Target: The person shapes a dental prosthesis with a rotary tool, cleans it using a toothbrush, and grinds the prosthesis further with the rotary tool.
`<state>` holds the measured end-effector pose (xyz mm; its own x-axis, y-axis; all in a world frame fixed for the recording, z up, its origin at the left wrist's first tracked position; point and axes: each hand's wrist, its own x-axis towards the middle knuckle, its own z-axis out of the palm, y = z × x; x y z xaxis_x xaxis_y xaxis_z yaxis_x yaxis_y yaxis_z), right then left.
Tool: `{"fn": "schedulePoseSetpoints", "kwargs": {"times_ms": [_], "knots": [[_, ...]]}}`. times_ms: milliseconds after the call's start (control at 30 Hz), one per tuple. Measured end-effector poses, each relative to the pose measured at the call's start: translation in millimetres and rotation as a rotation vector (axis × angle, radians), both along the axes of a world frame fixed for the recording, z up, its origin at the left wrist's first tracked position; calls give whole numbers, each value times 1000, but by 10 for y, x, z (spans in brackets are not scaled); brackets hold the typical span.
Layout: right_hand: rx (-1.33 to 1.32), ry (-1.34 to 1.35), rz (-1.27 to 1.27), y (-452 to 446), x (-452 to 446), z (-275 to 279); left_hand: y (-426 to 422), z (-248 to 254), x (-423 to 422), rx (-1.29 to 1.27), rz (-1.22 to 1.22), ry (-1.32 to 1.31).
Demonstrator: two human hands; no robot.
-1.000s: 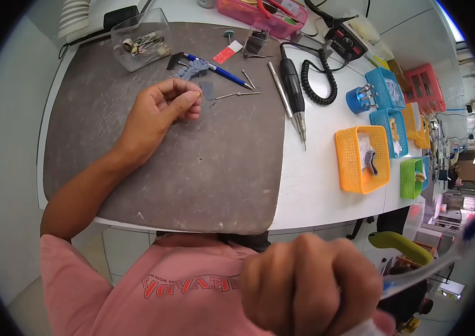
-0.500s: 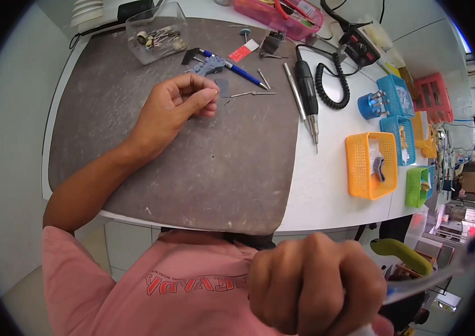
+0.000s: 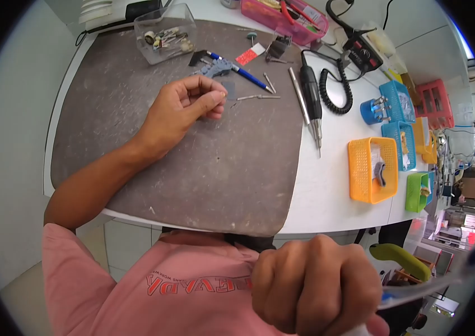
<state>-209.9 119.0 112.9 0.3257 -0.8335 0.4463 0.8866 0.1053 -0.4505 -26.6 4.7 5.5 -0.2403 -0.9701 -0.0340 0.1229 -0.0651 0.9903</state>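
Observation:
My left hand (image 3: 184, 112) rests over the dark mat, thumb and forefinger pinched together; a tiny pale speck shows at the fingertips, too small to name. Just beyond it lie a small grey square sheet (image 3: 229, 90), a grey-blue dental model piece (image 3: 215, 68) and a blue pen (image 3: 248, 76). Thin metal burs (image 3: 259, 97) are right of the fingertips. Close to the camera, my right hand (image 3: 316, 283) is curled into a fist, knuckles up. A blurred clear plastic strip (image 3: 425, 287) runs right from beside it; what the fingers grip is hidden.
A clear box of polishing bits (image 3: 164, 53) stands at the mat's back left. To the right lie a metal rod (image 3: 299, 96) and a black rotary handpiece (image 3: 311, 92) with a coiled cord. Farther right are an orange basket (image 3: 354, 173), a blue bur holder (image 3: 369, 112) and several other baskets.
The view has shifted slightly, so the bench appears a little lower and farther right. The left hand keeps its pinch, and the right stays closed near the camera.

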Motion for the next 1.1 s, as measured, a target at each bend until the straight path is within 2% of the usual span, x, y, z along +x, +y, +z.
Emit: {"fn": "schedulePoseSetpoints", "kwargs": {"times_ms": [33,67,167,300,367,433,500,567,633,800,1000,1100], "knots": [[-3,-80,39,1,55,-45,18,0,-9,-1,1,2],[-197,-126,90,-91,105,-88,-5,16,-9,-23,7,5],[-393,-131,215,-113,85,-141,-20,-2,1,-18,-6,30],[-370,-188,223,-74,78,-292,-12,24,-13,-23,5,22],[-274,-112,215,-17,19,-342,-17,12,-9,14,20,49],[-345,-141,294,-58,51,-437,-7,15,-17,7,21,52],[-219,-298,280,11,127,-509,-14,25,-23,-28,24,51],[-129,-258,230,103,124,-596,-14,12,-22,13,29,61],[-8,-181,285,198,88,-692,-28,0,-19,-16,30,76],[19,16,231,393,63,-943,-16,-3,-8,13,18,91],[36,86,182,411,10,-848,2,22,-16,7,29,84],[52,69,242,413,3,-888,-11,0,-10,-10,27,85]]}}
